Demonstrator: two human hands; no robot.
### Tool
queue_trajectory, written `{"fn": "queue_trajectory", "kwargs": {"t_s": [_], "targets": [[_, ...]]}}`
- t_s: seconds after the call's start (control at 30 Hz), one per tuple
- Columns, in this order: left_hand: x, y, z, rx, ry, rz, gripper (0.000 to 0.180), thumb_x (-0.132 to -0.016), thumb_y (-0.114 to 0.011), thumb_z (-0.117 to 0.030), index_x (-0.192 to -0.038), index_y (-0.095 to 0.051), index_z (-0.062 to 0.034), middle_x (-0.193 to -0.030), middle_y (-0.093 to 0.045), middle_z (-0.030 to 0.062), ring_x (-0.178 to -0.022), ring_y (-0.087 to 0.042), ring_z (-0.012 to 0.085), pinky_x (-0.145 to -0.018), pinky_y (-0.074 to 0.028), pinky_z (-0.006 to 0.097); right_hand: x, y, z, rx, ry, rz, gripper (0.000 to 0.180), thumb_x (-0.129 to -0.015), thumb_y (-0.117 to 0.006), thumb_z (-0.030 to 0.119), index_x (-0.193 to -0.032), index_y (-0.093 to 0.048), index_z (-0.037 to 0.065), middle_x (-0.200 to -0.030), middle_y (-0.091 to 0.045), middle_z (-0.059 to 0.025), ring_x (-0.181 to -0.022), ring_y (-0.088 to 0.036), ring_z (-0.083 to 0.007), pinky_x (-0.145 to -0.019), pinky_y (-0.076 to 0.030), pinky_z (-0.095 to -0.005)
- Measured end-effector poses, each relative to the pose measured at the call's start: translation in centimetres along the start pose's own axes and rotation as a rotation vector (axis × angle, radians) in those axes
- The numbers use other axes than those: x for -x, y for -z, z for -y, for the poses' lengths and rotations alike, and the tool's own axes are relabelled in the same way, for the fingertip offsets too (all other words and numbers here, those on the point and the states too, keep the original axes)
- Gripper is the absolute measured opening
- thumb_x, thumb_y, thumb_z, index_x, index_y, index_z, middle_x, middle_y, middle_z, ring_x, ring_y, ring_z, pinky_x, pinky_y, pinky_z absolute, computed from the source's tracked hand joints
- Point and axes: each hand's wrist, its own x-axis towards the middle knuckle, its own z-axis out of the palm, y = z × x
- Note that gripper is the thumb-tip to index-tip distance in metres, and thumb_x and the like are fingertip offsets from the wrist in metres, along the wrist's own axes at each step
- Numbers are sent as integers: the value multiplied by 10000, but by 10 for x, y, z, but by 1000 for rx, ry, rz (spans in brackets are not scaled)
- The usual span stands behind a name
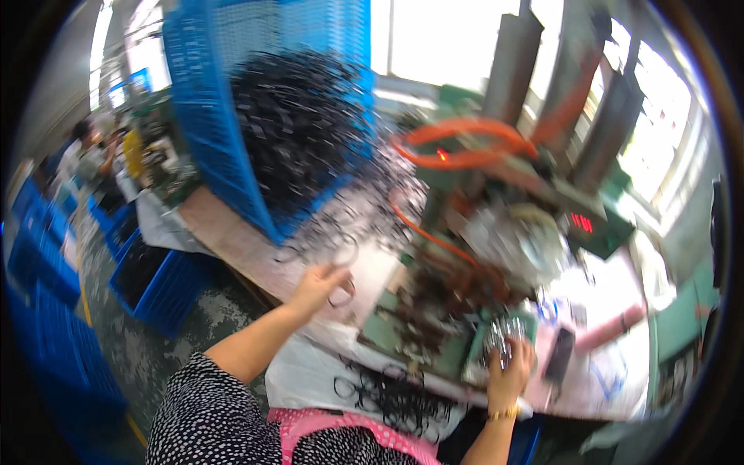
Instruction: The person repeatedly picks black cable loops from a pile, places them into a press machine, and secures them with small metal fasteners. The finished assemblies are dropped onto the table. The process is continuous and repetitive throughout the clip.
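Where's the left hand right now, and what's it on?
In the head view the left hand is left of centre over the workbench, its fingers closing on a thin ring, just below the tipped blue crate spilling black rings.

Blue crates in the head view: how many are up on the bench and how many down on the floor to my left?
Tilted blue crate on the bench, full of black rings: 1
Blue crate clearly visible on the floor: 1; more behind are too blurred to count
Total clearly visible: 2

Thin dark wire ring [342, 292], loop-shaped, pinched at the left hand [319, 284] above the counter [232, 232], small shiny metal part [502, 338], blurred, under the right hand [509, 373]
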Motion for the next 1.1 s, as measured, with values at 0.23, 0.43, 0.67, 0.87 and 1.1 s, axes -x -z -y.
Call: {"fn": "queue_trajectory", "kwargs": {"t_s": [0.23, 0.43, 0.67, 0.87, 1.1], "targets": [[51, -23, -38, -73, -24, 18, 206, -1004, -552, -143, -1071, -674, 8, -671, -528, -37, -579, -426, 34, -535, -292, 196, -18, 1, -9, 57, 122, -9, 129, -761, -686, 33, -878, -638, 58, -1014, -668, -105, -1148, -559, -350, -991, -423, -461], [78, -20, -50, -84, -70, -3, 268, -1044, -495, -228, -1119, -650, -23, -612, -482, -36, -548, -376, 29, -519, -247, 199, -16, 7, 0, -455, -237, -52, 57, -881, -646, -16, -909, -633, 32, -937, -668, -66, -917, -648, -175, -793, -504, -273], [89, -18, -50, -116, -71, 30, 281, -1056, -465, -248, -1179, -590, -28, -627, -488, -27, -568, -396, 39, -542, -271, 197, -9, 7, 5, -1117, -463, -47, 118, -932, -639, -8, -1049, -653, -9, -934, -655, -6, -845, -599, -71, -771, -496, -210], [92, -28, -45, -95, -128, 10, 212, -1063, -435, -220, -1142, -501, -35, -689, -517, 13, -601, -455, 78, -577, -343, 216, -3, 13, 13, -1168, -488, -30, 164, -919, -641, -29, -1082, -658, -16, -997, -692, -61, -923, -662, -123, -844, -527, -245], [89, -29, -35, -35, -132, 87, 167, -1056, -452, -182, -1130, -507, -44, -747, -543, 37, -644, -526, 114, -604, -411, 232, -6, 16, 28, -1284, -510, 21, 171, -927, -638, -9, -1096, -663, 2, -971, -682, -38, -896, -654, -119, -836, -509, -242]]}}
